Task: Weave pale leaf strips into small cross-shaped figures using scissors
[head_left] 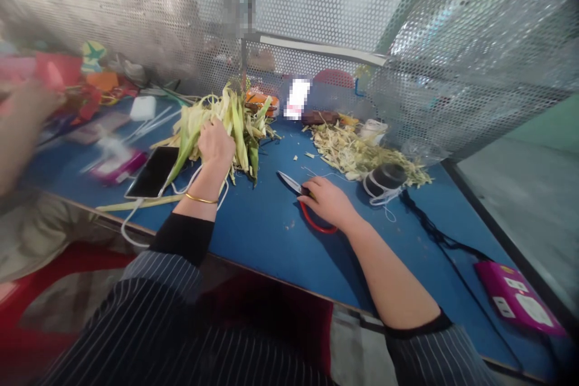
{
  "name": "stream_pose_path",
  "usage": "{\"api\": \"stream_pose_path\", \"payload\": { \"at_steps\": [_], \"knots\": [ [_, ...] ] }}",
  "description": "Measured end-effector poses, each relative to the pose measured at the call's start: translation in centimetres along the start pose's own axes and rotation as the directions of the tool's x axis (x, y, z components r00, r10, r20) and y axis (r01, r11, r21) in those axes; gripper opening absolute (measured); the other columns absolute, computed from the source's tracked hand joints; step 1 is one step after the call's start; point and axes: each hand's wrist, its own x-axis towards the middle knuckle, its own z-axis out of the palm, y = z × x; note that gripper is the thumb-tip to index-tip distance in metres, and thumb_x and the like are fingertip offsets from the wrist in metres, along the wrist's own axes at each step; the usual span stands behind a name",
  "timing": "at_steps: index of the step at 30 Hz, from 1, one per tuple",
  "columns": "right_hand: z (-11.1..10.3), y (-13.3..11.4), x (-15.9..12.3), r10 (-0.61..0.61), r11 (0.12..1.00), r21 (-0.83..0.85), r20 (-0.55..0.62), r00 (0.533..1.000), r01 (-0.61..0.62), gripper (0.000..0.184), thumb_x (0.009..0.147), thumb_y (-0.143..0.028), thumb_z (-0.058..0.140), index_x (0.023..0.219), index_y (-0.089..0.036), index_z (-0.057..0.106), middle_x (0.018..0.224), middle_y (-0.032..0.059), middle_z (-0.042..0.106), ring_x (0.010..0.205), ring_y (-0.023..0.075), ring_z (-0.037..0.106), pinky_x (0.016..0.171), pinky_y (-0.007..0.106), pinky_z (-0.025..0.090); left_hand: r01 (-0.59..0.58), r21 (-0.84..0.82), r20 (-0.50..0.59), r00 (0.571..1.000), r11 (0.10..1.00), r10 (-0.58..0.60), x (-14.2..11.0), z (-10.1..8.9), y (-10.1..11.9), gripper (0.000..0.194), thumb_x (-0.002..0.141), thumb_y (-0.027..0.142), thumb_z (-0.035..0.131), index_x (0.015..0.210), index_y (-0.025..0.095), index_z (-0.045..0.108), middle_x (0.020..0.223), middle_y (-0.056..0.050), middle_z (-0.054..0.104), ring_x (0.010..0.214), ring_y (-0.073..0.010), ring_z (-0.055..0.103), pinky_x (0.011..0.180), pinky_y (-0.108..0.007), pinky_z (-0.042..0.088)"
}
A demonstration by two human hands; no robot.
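Observation:
A heap of pale green and yellow corn husks (pixel 237 126) lies on the blue table (pixel 266 241). My left hand (pixel 216 143), with a gold bracelet at the wrist, reaches into the heap, its fingers curled round some husk. Low over the table, my right hand (pixel 326 198) is closed over the red-handled scissors (pixel 320 228). Their blades point forward and left, toward the husks, and the palm hides part of the handles. Trimmed husk scraps (pixel 348 148) are piled beyond my right hand, beside a black spool (pixel 385 180) wound with white string.
A dark-screened phone (pixel 156 172) with a white cable lies left of my left arm. A magenta power strip (pixel 515 298) and black cord occupy the right side. Perforated metal panels (pixel 335 0) rise behind. At far left, another person's blurred arm (pixel 22 126) reaches over red items.

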Motion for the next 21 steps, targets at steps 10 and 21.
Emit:
{"api": "stream_pose_path", "payload": {
  "at_steps": [10,21],
  "knots": [
    [0.1,0.0,0.0,0.010,1.000,-0.003,0.011,1.000,-0.010,0.031,0.090,-0.044,0.047,0.102,-0.018,0.061,0.101,0.0106,0.061,0.097,0.0237,0.056,0.082,0.034,0.045,0.014,-0.093,0.153,0.988,0.996,0.000,-0.7,1.6,0.3,0.028,0.075,0.041,0.063,0.076,0.013,0.064,0.080,-0.011,0.066,0.096,-0.0277,0.061,0.075,-0.034,0.039],
    [-0.1,-0.2,0.0,0.011,0.999,0.048,-0.004,1.000,-0.010,0.031,0.090,-0.043,0.047,0.102,-0.018,0.063,0.102,0.0112,0.063,0.098,0.0242,0.057,0.083,0.035,0.045,0.270,-0.866,0.284,0.958,0.422,-0.030,-2.6,-0.1,3.9,0.014,0.082,0.033,0.056,0.084,0.019,0.058,0.076,-0.002,0.062,0.063,-0.0109,0.056,0.059,-0.024,0.045]
  ]
}}
